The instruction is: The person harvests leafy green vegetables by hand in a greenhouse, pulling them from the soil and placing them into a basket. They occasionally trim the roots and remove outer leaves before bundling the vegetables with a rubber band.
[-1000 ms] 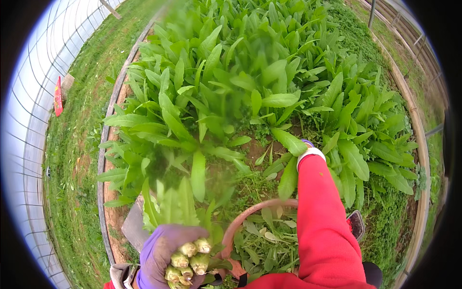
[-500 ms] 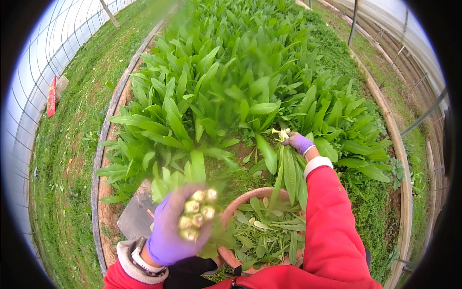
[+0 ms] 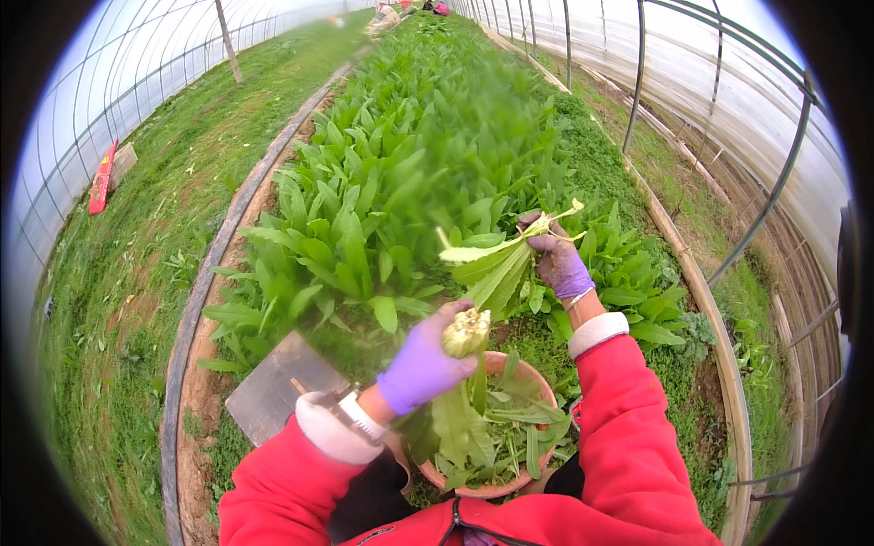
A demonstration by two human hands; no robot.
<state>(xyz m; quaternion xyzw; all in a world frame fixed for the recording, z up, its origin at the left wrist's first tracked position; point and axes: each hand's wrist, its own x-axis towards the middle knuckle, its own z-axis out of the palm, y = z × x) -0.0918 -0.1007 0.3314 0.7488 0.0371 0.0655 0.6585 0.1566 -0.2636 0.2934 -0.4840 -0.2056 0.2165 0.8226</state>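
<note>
In a purple glove, my left hand (image 3: 425,362) is closed round a bunch of leafy greens (image 3: 467,333), its pale cut stem ends pointing up. Leaves of that bunch hang down over an orange-brown basin (image 3: 550,389). My right hand (image 3: 557,257), gloved in purple with soiled fingers, grips a freshly pulled leafy green plant (image 3: 503,269). The pale root end sticks out to the right of my fingers, and the leaves spread left toward my left hand. Loose trimmed leaves (image 3: 501,437) lie in the basin.
A bed of tall leafy greens (image 3: 382,182) fills the middle ahead. A wooden edging (image 3: 223,246) bounds it at left, and another board (image 3: 701,318) at right. A flat grey-brown board (image 3: 284,387) lies left of the basin. Metal hoops (image 3: 774,191) carry the plastic sheeting.
My right hand has lifted its plant from beside the bed and turned the leaves leftward. My left hand has moved up and right, closer to it. The view has tilted up.
</note>
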